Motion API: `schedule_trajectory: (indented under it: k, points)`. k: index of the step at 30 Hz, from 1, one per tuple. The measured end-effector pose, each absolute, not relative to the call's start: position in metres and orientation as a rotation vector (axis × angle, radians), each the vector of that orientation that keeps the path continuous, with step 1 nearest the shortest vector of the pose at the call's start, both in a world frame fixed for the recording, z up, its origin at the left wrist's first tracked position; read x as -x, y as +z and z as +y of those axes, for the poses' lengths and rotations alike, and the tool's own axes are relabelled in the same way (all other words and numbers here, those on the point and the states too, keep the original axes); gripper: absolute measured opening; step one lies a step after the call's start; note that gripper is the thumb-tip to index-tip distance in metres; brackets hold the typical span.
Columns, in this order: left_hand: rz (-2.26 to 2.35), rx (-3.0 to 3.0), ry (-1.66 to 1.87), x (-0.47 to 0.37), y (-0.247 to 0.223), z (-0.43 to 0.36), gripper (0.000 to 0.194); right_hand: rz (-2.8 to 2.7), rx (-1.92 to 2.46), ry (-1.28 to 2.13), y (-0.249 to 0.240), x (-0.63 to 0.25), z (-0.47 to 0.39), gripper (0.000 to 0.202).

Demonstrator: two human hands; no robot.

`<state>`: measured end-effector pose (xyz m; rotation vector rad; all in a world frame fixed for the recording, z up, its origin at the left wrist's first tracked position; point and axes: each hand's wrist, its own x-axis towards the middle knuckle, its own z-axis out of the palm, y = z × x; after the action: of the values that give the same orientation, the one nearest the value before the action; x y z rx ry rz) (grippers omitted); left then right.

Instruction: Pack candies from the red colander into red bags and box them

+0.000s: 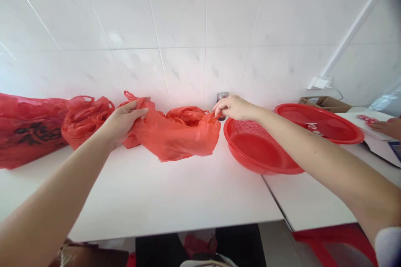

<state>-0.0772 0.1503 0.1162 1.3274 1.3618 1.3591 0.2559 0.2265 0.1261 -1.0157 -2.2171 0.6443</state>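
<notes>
A thin red plastic bag [178, 135] is stretched between my two hands above the white table [175, 200]. My left hand [127, 119] grips its left part, thumb on top. At the other end, my right hand [233, 107] pinches the bag's gathered corner. Behind this bag lies another crumpled red plastic bag [188, 113]. A dark jar with a metal lid [222, 96] stands by the wall, partly covered by my right hand. Under my right forearm sits a red mesh basket [260, 146], its inside bare where I can see it.
More red bags [89, 119] stand at the left, one large with black print [31, 131]. To the right are a second red basket [319, 123] with small packets, a cardboard box [326, 103], a scale [384, 146] and another person's hand [387, 127]. A red stool [338, 240] is below.
</notes>
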Motion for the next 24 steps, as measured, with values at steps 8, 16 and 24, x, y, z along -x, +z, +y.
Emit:
schedule_trajectory:
  k: [8,16,24]
  points:
    - [1.406,-1.37,1.262,0.077,0.118,0.173,0.051,-2.178,1.201,0.509,0.131,-0.255,0.248,0.03]
    - [1.414,-1.355,1.311,0.08,0.106,0.182,0.036,-2.064,1.179,0.466,0.132,-0.253,0.251,0.026]
    - [1.433,-1.281,1.293,0.081,0.084,0.196,0.027,-1.969,0.775,0.709,0.146,-0.206,0.229,0.016]
